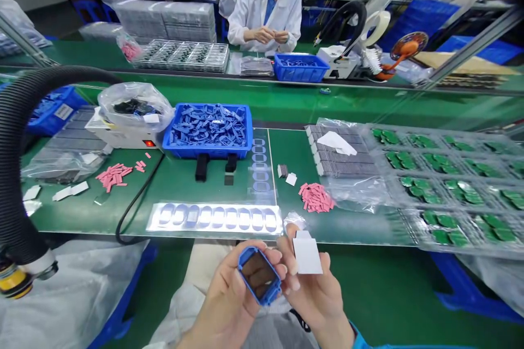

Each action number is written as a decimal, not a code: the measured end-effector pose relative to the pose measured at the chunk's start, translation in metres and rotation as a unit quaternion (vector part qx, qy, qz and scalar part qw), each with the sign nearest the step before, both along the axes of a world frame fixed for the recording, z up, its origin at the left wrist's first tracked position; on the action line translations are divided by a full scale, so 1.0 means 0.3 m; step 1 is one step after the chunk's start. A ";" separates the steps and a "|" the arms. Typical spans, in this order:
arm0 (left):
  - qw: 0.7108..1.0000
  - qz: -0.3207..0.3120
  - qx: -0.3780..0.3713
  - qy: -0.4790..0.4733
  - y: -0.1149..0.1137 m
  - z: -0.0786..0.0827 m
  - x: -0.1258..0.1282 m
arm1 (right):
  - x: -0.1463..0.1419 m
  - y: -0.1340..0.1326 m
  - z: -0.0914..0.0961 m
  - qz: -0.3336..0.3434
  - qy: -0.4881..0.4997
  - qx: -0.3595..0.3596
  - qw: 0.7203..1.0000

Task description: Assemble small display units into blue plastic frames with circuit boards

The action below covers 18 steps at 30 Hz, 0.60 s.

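My left hand (227, 305) grips a blue plastic frame (260, 275) by its edge, and a dark, glossy rectangular panel fills the frame's opening. My right hand (315, 297) pinches a white rectangular sheet (307, 255) between its fingers, close beside the frame. The two hands are nearly touching, just in front of the green bench edge. A small clear film scrap (293, 221) lies on the bench just beyond my right fingertips.
A blue crate (207, 152) of blue frames and a reflective strip of oval pieces (215, 218) stand ahead. Pink strips (316, 198) and trays of green boards (442, 191) lie right. A black corrugated hose (16, 174) hangs left. A co-worker (266, 16) works across the belt.
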<state>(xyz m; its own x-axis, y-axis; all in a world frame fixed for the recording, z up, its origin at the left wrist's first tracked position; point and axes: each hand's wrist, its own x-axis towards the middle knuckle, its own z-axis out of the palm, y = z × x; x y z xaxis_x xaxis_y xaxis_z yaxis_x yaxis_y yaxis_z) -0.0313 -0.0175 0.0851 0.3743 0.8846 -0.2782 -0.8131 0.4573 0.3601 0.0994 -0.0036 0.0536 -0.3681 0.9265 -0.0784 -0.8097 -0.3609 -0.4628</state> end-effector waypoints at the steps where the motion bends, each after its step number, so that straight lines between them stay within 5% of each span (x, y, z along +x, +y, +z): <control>1: 1.000 0.002 0.004 -0.003 -0.001 0.001 0.001 | -0.003 -0.002 -0.001 -0.002 -0.006 -0.005 1.000; 11: 0.998 0.028 -0.015 0.056 -0.012 0.019 -0.010 | -0.020 -0.006 0.010 -0.010 -0.167 -0.018 0.986; 15: 0.996 0.038 -0.018 0.073 -0.014 0.017 -0.017 | -0.016 -0.008 0.028 -0.075 -0.223 0.041 0.971; 18: 0.993 0.056 -0.033 0.097 -0.015 0.020 -0.022 | -0.001 -0.020 0.045 -0.154 -0.305 0.126 0.931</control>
